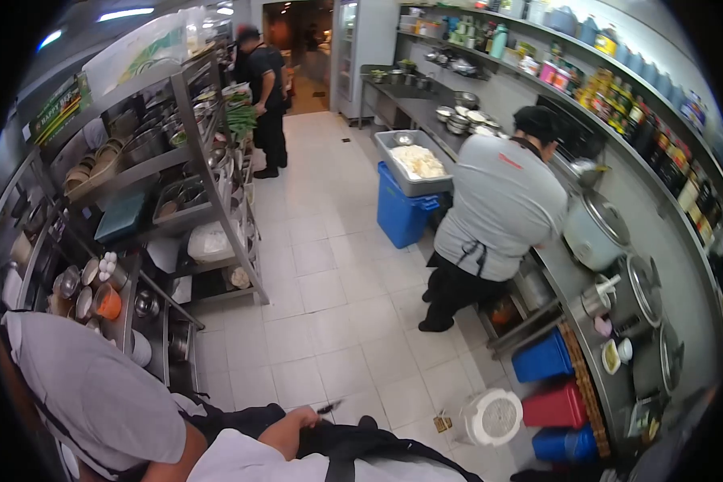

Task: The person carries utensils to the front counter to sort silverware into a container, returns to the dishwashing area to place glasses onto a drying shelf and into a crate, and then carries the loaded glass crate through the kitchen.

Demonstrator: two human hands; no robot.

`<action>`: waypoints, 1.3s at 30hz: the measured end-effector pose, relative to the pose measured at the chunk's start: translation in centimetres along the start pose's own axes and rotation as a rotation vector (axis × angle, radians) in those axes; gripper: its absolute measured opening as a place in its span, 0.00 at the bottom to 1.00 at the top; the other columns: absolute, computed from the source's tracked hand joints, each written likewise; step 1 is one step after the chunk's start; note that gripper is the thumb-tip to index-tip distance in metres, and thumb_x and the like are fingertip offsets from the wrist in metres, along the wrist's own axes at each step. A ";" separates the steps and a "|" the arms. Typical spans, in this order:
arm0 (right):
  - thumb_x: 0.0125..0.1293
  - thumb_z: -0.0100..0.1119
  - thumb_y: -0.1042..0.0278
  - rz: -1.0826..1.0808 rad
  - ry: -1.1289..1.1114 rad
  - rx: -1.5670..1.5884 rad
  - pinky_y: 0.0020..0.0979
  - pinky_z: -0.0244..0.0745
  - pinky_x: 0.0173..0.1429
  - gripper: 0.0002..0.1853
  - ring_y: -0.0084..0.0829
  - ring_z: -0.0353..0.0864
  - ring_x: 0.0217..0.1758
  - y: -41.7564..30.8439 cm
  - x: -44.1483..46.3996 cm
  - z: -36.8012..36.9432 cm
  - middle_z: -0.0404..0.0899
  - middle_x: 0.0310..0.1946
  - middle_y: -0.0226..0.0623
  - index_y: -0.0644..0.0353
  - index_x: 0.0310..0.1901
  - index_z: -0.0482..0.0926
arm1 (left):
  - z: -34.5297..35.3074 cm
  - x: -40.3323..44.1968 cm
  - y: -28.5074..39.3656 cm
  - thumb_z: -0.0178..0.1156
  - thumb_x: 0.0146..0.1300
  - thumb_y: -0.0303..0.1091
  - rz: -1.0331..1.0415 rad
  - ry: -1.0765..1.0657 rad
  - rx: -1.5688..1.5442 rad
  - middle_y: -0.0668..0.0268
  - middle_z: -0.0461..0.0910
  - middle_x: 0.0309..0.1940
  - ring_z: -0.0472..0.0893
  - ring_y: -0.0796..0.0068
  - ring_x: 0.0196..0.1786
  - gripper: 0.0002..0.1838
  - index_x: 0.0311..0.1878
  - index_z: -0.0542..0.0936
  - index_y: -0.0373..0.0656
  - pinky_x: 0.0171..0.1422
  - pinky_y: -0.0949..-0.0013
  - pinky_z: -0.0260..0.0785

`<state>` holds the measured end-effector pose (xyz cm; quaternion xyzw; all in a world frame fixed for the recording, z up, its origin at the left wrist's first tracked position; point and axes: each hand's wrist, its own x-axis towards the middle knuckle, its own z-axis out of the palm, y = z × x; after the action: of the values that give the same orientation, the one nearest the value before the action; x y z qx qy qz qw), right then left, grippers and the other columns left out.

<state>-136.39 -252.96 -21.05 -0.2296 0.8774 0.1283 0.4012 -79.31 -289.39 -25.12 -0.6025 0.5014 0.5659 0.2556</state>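
My left hand (303,417) reaches out from a white sleeve at the bottom of the view, over my dark apron (377,447). Its fingers are closed around a narrow dark object (328,408), which points to the right; it is too small to tell its kind. My right hand is out of view. Close on my left, a co-worker in a light shirt (96,386) bends beside the shelving, their hands hidden.
A person in a grey shirt (498,205) works at the right counter. Another person (267,96) stands at the back left. A blue bin (402,213) bears a grey tub (434,186) of white food. A white lidded bucket (490,418) and a metal rack (225,205) flank the tiled floor.
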 end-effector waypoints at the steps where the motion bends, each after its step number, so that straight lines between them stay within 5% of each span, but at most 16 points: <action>1: 0.59 0.62 0.38 -0.060 0.002 -0.060 0.39 0.76 0.52 0.29 0.37 0.82 0.46 -2.6 2.9 -3.2 0.83 0.43 0.45 0.59 0.47 0.82 | -1.9 -0.9 1.5 0.60 0.60 0.46 -0.004 0.090 -0.211 0.64 0.75 0.18 0.73 0.67 0.20 0.17 0.25 0.81 0.42 0.25 0.61 0.64; 4: 0.59 0.63 0.38 -0.382 -0.004 -0.319 0.38 0.77 0.50 0.28 0.35 0.83 0.43 -16.1 14.0 -10.2 0.84 0.40 0.44 0.59 0.44 0.83 | -5.7 1.2 4.7 0.60 0.60 0.45 -0.026 0.279 -0.780 0.67 0.67 0.13 0.64 0.72 0.13 0.17 0.23 0.78 0.41 0.17 0.65 0.55; 7: 0.54 0.63 0.33 -0.599 0.067 -0.331 0.42 0.76 0.44 0.31 0.40 0.85 0.40 -45.2 21.4 -14.1 0.84 0.30 0.47 0.59 0.37 0.85 | -10.1 4.1 7.2 0.60 0.60 0.44 -0.034 0.251 -0.973 0.70 0.61 0.12 0.59 0.76 0.11 0.18 0.21 0.76 0.41 0.15 0.68 0.49; 8: 0.56 0.64 0.38 -0.985 0.212 -0.070 0.43 0.76 0.44 0.28 0.42 0.85 0.38 -54.6 21.0 -14.7 0.84 0.30 0.46 0.59 0.39 0.85 | -11.6 5.1 7.1 0.60 0.61 0.44 -0.041 0.218 -0.974 0.71 0.60 0.11 0.58 0.77 0.11 0.19 0.20 0.75 0.41 0.15 0.68 0.48; 10: 0.58 0.68 0.48 -1.183 0.257 0.148 0.38 0.76 0.51 0.26 0.40 0.85 0.46 -72.5 11.2 -19.3 0.84 0.39 0.54 0.60 0.50 0.83 | -15.6 8.6 7.3 0.58 0.63 0.45 -0.139 0.014 -0.790 0.70 0.61 0.12 0.59 0.76 0.13 0.19 0.23 0.76 0.41 0.17 0.65 0.48; 11: 0.56 0.67 0.43 -1.218 0.139 0.200 0.36 0.73 0.60 0.29 0.40 0.80 0.58 -79.7 8.2 -21.4 0.83 0.50 0.46 0.47 0.57 0.81 | -17.8 9.9 7.7 0.58 0.63 0.46 -0.157 0.017 -0.825 0.70 0.61 0.12 0.60 0.75 0.14 0.19 0.23 0.77 0.42 0.17 0.64 0.49; 12: 0.58 0.70 0.56 -1.332 0.155 0.252 0.32 0.73 0.57 0.26 0.39 0.82 0.55 -85.6 5.0 -23.0 0.82 0.49 0.52 0.63 0.55 0.80 | -19.4 11.1 8.3 0.58 0.63 0.46 -0.178 0.010 -0.855 0.69 0.62 0.13 0.61 0.74 0.14 0.19 0.22 0.77 0.42 0.17 0.63 0.50; 15: 0.55 0.72 0.60 -1.517 0.226 0.238 0.38 0.63 0.67 0.25 0.43 0.77 0.59 -97.6 -0.9 -28.3 0.82 0.49 0.53 0.58 0.55 0.81 | -28.0 15.0 13.2 0.58 0.64 0.44 -0.100 0.323 -0.968 0.68 0.61 0.12 0.61 0.72 0.13 0.18 0.24 0.78 0.40 0.17 0.64 0.52; 18: 0.54 0.72 0.62 -1.627 0.278 0.098 0.48 0.49 0.75 0.27 0.45 0.71 0.63 -99.5 -3.0 -29.9 0.81 0.51 0.51 0.50 0.58 0.80 | -35.7 13.7 17.5 0.58 0.64 0.43 -0.055 0.434 -1.064 0.71 0.58 0.10 0.59 0.74 0.12 0.17 0.29 0.79 0.37 0.18 0.67 0.53; 20: 0.54 0.71 0.62 -1.659 0.319 0.046 0.54 0.40 0.77 0.29 0.46 0.68 0.65 -99.4 -3.0 -31.9 0.81 0.53 0.47 0.44 0.61 0.79 | -43.0 13.4 20.7 0.60 0.65 0.49 0.092 0.274 -1.290 0.75 0.53 0.10 0.56 0.79 0.12 0.21 0.34 0.79 0.35 0.17 0.68 0.50; 23: 0.56 0.69 0.60 -1.541 0.285 0.018 0.57 0.41 0.76 0.29 0.46 0.67 0.67 -98.1 1.9 -32.4 0.81 0.56 0.37 0.42 0.62 0.77 | -53.2 11.5 27.3 0.59 0.65 0.58 0.383 0.072 -1.434 0.79 0.51 0.11 0.52 0.84 0.12 0.28 0.37 0.78 0.36 0.17 0.71 0.49; 25: 0.56 0.70 0.58 -1.435 0.261 0.037 0.57 0.41 0.76 0.29 0.46 0.68 0.67 -97.1 4.5 -33.3 0.80 0.56 0.39 0.43 0.62 0.77 | -58.8 11.4 32.3 0.58 0.64 0.62 0.485 -0.145 -1.513 0.80 0.51 0.11 0.51 0.86 0.11 0.30 0.38 0.77 0.37 0.18 0.74 0.50; 29: 0.53 0.73 0.56 -1.265 0.259 0.195 0.47 0.56 0.71 0.29 0.45 0.77 0.60 -97.8 7.5 -36.6 0.81 0.53 0.45 0.51 0.58 0.80 | -66.1 16.7 42.2 0.58 0.65 0.61 0.485 -0.346 -1.137 0.81 0.54 0.11 0.52 0.87 0.11 0.26 0.35 0.78 0.42 0.17 0.75 0.50; 32: 0.50 0.75 0.56 -1.181 0.169 0.414 0.45 0.57 0.68 0.30 0.45 0.77 0.58 -102.1 10.7 -40.1 0.82 0.50 0.49 0.55 0.56 0.81 | -69.2 22.5 48.1 0.61 0.63 0.57 0.528 -0.484 -1.057 0.80 0.59 0.11 0.57 0.87 0.12 0.21 0.30 0.78 0.48 0.17 0.76 0.51; 35: 0.47 0.77 0.57 -1.241 0.142 0.428 0.50 0.56 0.69 0.31 0.46 0.76 0.59 -109.6 14.5 -45.0 0.82 0.50 0.50 0.50 0.56 0.82 | -75.1 24.4 52.6 0.64 0.59 0.50 0.469 -0.496 -1.125 0.77 0.69 0.15 0.66 0.85 0.15 0.16 0.32 0.80 0.47 0.17 0.76 0.54; 39: 0.50 0.73 0.56 -1.414 0.283 0.044 0.65 0.45 0.72 0.28 0.48 0.75 0.59 -123.6 17.7 -52.4 0.82 0.51 0.45 0.39 0.56 0.82 | -88.0 26.7 54.6 0.65 0.55 0.44 0.667 -0.154 -1.100 0.68 0.81 0.27 0.77 0.79 0.22 0.17 0.42 0.83 0.42 0.19 0.75 0.62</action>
<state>-117.81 -386.23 -5.83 -0.7490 0.5646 -0.2109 0.2753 -94.48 -394.88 -15.86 -0.4150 0.2785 0.8309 -0.2447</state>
